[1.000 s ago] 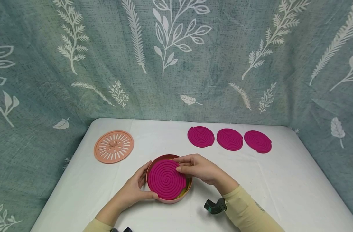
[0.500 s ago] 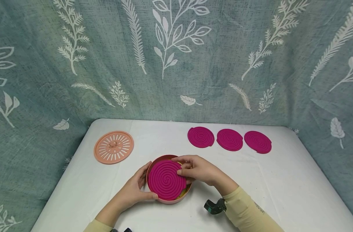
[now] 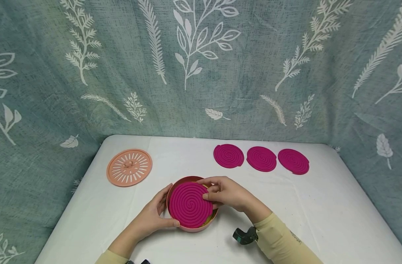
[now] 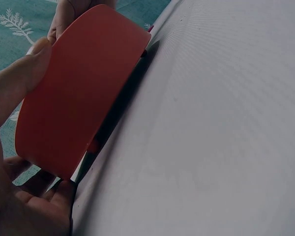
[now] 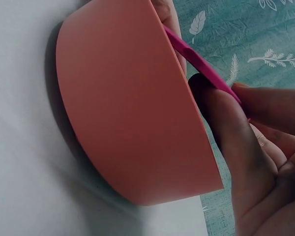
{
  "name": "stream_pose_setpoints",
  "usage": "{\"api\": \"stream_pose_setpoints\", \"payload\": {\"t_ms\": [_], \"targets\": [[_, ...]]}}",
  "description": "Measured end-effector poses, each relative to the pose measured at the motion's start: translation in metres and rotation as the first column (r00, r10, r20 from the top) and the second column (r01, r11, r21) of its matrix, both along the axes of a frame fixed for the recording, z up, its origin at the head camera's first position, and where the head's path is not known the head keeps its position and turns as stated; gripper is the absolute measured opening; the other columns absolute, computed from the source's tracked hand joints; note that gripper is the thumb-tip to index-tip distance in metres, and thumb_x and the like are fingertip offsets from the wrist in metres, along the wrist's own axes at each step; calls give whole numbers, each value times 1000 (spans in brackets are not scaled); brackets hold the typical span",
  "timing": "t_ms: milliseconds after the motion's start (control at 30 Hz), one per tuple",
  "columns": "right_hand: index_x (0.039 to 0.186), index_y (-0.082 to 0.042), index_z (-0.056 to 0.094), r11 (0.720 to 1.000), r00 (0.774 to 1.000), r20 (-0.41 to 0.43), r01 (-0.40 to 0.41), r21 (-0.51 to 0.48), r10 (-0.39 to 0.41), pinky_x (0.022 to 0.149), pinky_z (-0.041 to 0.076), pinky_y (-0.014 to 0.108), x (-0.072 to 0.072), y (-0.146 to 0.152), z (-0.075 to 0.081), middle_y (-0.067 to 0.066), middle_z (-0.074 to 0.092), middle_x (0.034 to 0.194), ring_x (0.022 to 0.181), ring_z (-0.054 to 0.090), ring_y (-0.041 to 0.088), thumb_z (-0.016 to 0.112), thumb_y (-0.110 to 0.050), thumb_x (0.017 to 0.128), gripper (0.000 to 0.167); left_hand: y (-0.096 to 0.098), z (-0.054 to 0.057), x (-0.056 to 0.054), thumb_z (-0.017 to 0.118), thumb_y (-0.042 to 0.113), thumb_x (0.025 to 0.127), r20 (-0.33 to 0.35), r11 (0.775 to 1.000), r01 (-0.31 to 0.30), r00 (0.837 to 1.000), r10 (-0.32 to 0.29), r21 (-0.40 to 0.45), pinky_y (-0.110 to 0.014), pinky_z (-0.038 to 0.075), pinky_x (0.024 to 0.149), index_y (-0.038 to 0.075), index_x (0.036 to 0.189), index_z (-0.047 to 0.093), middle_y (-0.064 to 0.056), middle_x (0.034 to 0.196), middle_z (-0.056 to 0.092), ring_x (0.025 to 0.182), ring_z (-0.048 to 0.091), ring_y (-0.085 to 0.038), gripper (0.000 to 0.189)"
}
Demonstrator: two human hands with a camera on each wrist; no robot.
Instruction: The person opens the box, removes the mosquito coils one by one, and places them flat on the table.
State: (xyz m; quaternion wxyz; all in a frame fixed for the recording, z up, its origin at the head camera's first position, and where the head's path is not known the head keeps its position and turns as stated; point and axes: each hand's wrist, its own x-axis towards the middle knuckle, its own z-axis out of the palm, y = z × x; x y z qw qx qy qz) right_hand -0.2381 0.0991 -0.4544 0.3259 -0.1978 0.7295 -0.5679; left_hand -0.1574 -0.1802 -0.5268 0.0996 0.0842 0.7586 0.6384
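Observation:
A magenta spiral mosquito coil (image 3: 190, 206) lies tilted across the mouth of a round coral container (image 5: 128, 113), covering most of its inside. My right hand (image 3: 228, 193) pinches the coil's right edge between thumb and fingers; in the right wrist view this edge stands above the container's rim. My left hand (image 3: 154, 216) grips the container at its left side, thumb at the near rim and fingers round the far side. In the left wrist view, the fingers (image 4: 64, 194) reach beneath the container's lower edge. Something yellowish shows inside, under the coil, mostly hidden.
A coral slotted lid (image 3: 129, 164) with a small central knob lies at the back left of the white table (image 3: 319, 216). Three more magenta coils, the left one (image 3: 228, 156), the middle one (image 3: 261, 158) and the right one (image 3: 293, 161), lie in a row at the back right.
My right thumb has moved slightly down along the coil's edge, and the coil has shifted a little to the right. The left hand and the container stay in place.

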Motion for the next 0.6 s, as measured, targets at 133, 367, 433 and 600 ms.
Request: {"api": "stream_pose_setpoints", "payload": {"t_ms": [133, 367, 433, 600], "targets": [[135, -10, 60, 1000, 1000, 2, 3, -8, -3, 61, 62, 32, -1, 2, -1, 13, 72, 97, 74, 67, 16, 73, -14, 91, 46, -1, 0, 0, 96, 20, 62, -8, 1000, 4, 1000, -4, 6, -20, 26, 114, 22, 157, 24, -1, 157, 32, 145, 27, -15, 119], [137, -10, 58, 999, 999, 37, 15, -47, -13, 62, 62, 30, -2, 4, -2, 15, 72, 101, 75, 68, 17, 72, -11, 92, 47, 0, -1, -1, 97, 22, 60, -8, 1000, -3, 1000, 3, -9, -20, 25, 114, 22, 157, 25, -1, 157, 31, 145, 27, -16, 120], [138, -10, 57, 998, 999, 45, 21, -58, -18, 63, 62, 30, -1, 5, -2, 16, 72, 102, 75, 69, 18, 71, -10, 92, 48, 0, -1, -1, 97, 23, 60, -6, 1000, -6, 1000, 6, -13, -20, 25, 114, 22, 157, 25, -1, 157, 31, 145, 27, -16, 120], [141, -8, 53, 995, 997, 64, 41, -88, -35, 66, 63, 32, -2, 8, -3, 18, 71, 104, 77, 71, 21, 70, -10, 93, 51, 0, 0, 0, 96, 23, 62, 2, 1000, -7, 1000, 7, -14, -21, 25, 114, 23, 157, 25, 0, 158, 30, 145, 26, -15, 119]]}}
